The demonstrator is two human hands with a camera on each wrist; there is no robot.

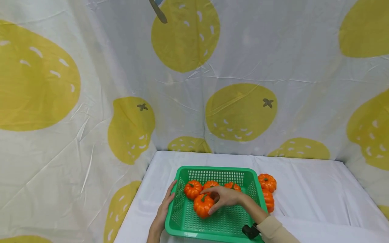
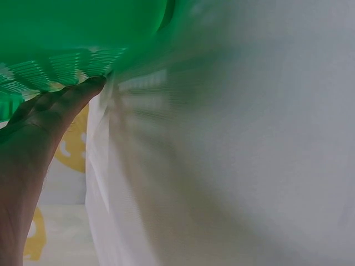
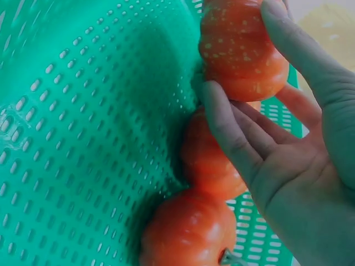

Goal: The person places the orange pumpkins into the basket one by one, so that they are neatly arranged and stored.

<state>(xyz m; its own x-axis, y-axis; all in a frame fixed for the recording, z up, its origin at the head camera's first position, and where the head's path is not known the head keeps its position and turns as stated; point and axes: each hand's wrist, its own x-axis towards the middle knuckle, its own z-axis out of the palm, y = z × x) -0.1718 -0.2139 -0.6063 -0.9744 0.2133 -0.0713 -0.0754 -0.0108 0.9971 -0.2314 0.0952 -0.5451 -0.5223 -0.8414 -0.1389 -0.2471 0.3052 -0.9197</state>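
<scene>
- left hand (image 1: 164, 211) lies flat against the outside left wall of the green basket (image 1: 212, 233), fingers straight, nothing gripped
- basket sits near the front of the white cloth (image 1: 319, 195)
- right hand (image 1: 225, 199) has its fingers curled round the front pumpkin (image 1: 203, 206) inside, with 3 more behind it
- 2 loose pumpkins (image 1: 267, 182) sit just outside the right wall
</scene>
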